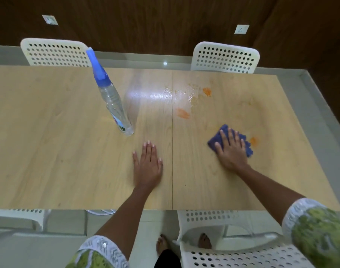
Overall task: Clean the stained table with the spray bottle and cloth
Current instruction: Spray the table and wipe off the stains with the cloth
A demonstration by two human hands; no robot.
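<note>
**Cloth pressed flat at the right, bottle standing at the left**

At the upper left of the frame a white perforated chair [55, 53] sits behind the far edge of the wooden counter [49, 151]. Just right of it your spray bottle [112, 97] stands upright on the counter, clear-bodied with a blue trigger head, well apart from both of your hands.

Near the lower centre of the frame, your left hand [148, 167] lies palm down on the bare counter, fingers [148, 149] straight and close together, holding nothing. It rests just left of the seam that runs down the middle of the counter.

Across that seam, in the upper centre, a wet glare patch [165, 93] spreads over the wood. Two orange stains mark this area: one [182, 113] just right of the seam and another [207, 91] farther up and to the right.

In the right half of the frame your right hand [232, 151] presses down on the folded blue cloth [223, 132], fingers spread and fairly straight across its top, not curled around it. The cloth lies flat on the counter, showing beyond your fingertips and on both sides of the hand. A third orange stain [253, 141] sits just beside the cloth's right edge.

A second white chair [225, 58] stands behind the counter at the upper right, and another [233, 254] at the lower right.
</note>
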